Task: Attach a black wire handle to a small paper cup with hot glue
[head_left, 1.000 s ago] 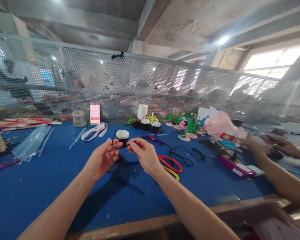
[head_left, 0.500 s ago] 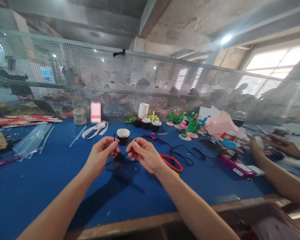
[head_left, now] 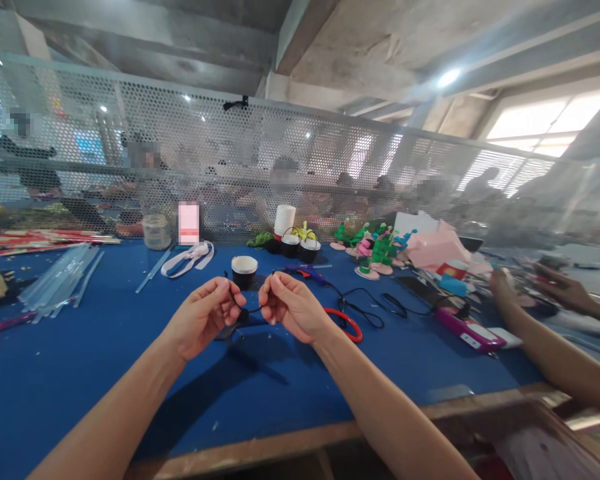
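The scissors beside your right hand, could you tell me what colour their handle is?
Red, seen in the head view: the scissors lie just beyond the right hand.

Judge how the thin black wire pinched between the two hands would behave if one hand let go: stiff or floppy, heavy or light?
The black wire sags in a curve between the left hand and right hand, so it probably bends easily yet keeps some shape. It looks very thin, so likely light. Released at one end, it would probably droop or swing rather than stay level.

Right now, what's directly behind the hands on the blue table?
A small black cup with a white inside stands just behind the left hand and right hand, which pinch a thin black wire. The hands cover its base.
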`<action>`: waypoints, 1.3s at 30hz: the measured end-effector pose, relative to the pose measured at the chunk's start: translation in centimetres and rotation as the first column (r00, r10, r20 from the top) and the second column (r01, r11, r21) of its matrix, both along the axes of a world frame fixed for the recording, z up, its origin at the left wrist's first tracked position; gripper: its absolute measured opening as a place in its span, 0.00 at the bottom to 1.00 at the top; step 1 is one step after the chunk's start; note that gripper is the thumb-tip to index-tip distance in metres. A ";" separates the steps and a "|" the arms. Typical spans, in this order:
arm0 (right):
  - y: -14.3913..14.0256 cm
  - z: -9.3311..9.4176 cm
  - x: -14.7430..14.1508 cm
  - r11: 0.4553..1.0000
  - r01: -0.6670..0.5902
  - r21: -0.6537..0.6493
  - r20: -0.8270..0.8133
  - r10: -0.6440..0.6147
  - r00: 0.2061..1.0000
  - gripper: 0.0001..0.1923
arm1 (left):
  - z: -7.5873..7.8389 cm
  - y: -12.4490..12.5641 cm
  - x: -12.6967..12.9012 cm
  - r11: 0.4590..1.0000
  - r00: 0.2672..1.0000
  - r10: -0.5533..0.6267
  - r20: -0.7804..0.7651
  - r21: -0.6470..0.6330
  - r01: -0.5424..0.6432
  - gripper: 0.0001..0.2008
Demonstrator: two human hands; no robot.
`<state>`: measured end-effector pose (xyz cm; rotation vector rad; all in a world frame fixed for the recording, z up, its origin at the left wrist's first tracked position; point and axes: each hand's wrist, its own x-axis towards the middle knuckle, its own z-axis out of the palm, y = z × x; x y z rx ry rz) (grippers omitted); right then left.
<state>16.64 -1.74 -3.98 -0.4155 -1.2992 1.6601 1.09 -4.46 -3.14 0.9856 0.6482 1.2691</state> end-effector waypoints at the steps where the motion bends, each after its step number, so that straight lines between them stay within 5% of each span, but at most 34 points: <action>1: 0.0 0.0 0.0 1.000 -0.004 -0.008 -0.005 0.004 1.000 0.12 | 0.0 -0.1 0.0 1.000 1.000 -0.020 0.025 -0.009 0.020 0.07; 11: -0.3 0.1 0.0 0.997 -0.063 -0.044 0.016 0.064 0.998 0.14 | 0.3 -0.3 -0.1 0.984 0.984 -0.175 0.021 -0.009 0.175 0.08; 27: 0.0 -0.3 -0.4 0.989 -0.082 -0.122 -0.070 0.074 0.995 0.13 | -0.1 0.1 -0.1 0.999 0.994 -0.052 0.100 0.013 0.051 0.04; 39: -0.5 -0.2 -0.4 0.984 -0.122 -0.129 -0.031 0.119 0.992 0.12 | 0.0 -0.1 -0.2 0.982 0.981 -0.190 0.043 0.026 0.189 0.08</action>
